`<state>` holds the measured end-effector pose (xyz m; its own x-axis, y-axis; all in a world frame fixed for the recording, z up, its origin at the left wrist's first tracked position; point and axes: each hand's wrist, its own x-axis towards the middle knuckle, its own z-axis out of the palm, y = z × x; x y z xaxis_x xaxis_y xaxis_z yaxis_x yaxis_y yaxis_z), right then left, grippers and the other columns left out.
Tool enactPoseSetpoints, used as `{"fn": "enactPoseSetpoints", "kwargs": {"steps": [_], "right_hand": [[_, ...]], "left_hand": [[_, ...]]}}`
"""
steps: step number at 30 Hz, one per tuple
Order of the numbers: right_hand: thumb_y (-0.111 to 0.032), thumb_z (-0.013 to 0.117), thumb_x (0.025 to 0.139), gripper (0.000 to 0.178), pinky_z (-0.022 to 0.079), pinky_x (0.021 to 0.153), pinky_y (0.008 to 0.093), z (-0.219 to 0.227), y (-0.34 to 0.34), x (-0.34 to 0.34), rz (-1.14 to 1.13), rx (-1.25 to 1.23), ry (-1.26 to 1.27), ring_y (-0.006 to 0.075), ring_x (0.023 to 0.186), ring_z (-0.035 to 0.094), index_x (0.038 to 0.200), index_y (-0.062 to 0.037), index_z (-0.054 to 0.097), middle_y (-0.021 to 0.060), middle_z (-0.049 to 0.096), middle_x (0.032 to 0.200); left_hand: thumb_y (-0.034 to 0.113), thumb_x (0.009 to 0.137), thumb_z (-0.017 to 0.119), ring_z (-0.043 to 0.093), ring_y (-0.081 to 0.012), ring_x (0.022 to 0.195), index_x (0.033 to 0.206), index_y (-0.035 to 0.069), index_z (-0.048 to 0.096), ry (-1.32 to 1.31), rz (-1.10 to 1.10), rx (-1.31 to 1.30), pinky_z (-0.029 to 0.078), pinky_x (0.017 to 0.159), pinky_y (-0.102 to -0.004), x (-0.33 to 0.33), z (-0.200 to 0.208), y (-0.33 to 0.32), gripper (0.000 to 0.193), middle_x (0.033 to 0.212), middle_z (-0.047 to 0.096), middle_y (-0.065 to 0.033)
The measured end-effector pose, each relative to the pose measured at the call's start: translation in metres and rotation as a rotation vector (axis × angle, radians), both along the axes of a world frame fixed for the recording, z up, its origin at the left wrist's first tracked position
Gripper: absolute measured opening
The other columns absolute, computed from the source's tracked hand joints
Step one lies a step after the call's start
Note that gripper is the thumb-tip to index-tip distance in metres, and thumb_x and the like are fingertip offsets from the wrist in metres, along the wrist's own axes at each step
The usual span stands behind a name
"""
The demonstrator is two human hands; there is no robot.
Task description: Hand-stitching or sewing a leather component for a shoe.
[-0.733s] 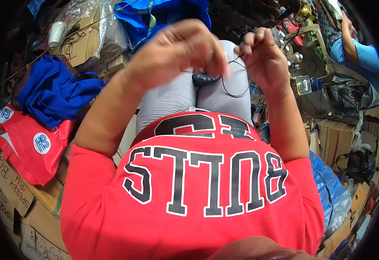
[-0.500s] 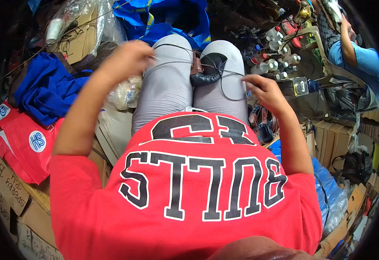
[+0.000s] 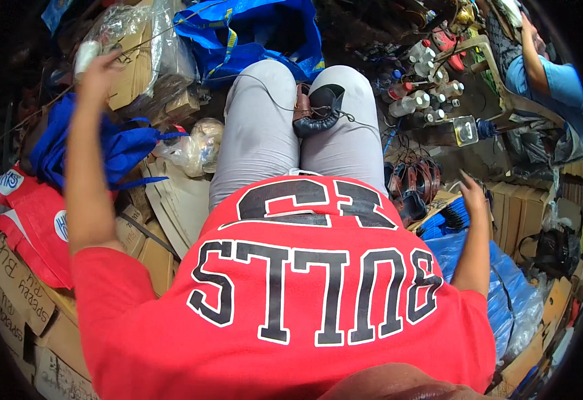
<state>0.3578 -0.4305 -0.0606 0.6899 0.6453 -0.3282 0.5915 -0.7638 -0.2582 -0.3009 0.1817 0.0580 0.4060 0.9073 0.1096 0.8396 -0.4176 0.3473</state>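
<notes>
Well beyond the shoe's (image 3: 321,120) edges, left hand (image 3: 99,71) and right hand (image 3: 474,197) hover, grips indiscernible.

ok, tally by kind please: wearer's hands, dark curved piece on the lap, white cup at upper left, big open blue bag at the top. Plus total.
Left hand and right hand: 2
Dark curved piece: 1
White cup: 1
Open blue bag: 1
Total: 5

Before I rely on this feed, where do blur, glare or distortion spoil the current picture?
Head view: left hand motion-blurred, dark leather piece clearer; head view, upper left: glare on clear plastic; head view, lower left rim: cardboard boxes bowed by fisheye, corners black.
</notes>
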Motion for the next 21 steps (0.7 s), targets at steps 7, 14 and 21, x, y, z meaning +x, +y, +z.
{"fn": "enactPoseSetpoints", "kwargs": {"steps": [7, 14, 21], "right_hand": [[-0.019, 0.063, 0.087, 0.036, 0.034, 0.056, 0.0210, 0.068, 0.208, -0.203, 0.195, 0.467, 0.883, 0.0039, 0.064, 0.041, 0.122, -0.0107, 0.058, -0.0039, 0.053, 0.076], [-0.028, 0.061, 0.089, 0.028, 0.034, 0.056, 0.0230, 0.057, 0.220, -0.190, 0.294, 0.465, 0.759, 0.0045, 0.064, 0.039, 0.074, -0.0054, 0.055, -0.0050, 0.045, 0.066], [-0.021, 0.059, 0.089, 0.019, 0.040, 0.062, 0.0240, 0.030, 0.173, -0.128, 0.066, 0.454, 0.620, 0.0088, 0.067, 0.046, 0.098, -0.0047, 0.062, -0.0014, 0.046, 0.074]], "left_hand": [[0.016, 0.079, 0.067, 0.062, -0.0276, 0.092, 0.116, 0.011, 0.062, -0.341, -0.677, -0.349, 0.048, 0.082, -0.0339, 0.203, -0.041, -0.222, 0.038, 0.100, 0.065, -0.0126], [0.019, 0.085, 0.063, 0.048, -0.0120, 0.061, 0.080, 0.000, 0.059, -0.319, -0.442, -0.445, 0.041, 0.058, -0.0293, 0.176, -0.053, -0.193, 0.020, 0.065, 0.056, -0.0074], [0.016, 0.089, 0.058, 0.051, -0.0071, 0.075, 0.099, 0.004, 0.064, -0.560, -0.261, -0.648, 0.041, 0.072, -0.0227, 0.142, -0.069, -0.158, 0.017, 0.092, 0.062, -0.0003]]}}
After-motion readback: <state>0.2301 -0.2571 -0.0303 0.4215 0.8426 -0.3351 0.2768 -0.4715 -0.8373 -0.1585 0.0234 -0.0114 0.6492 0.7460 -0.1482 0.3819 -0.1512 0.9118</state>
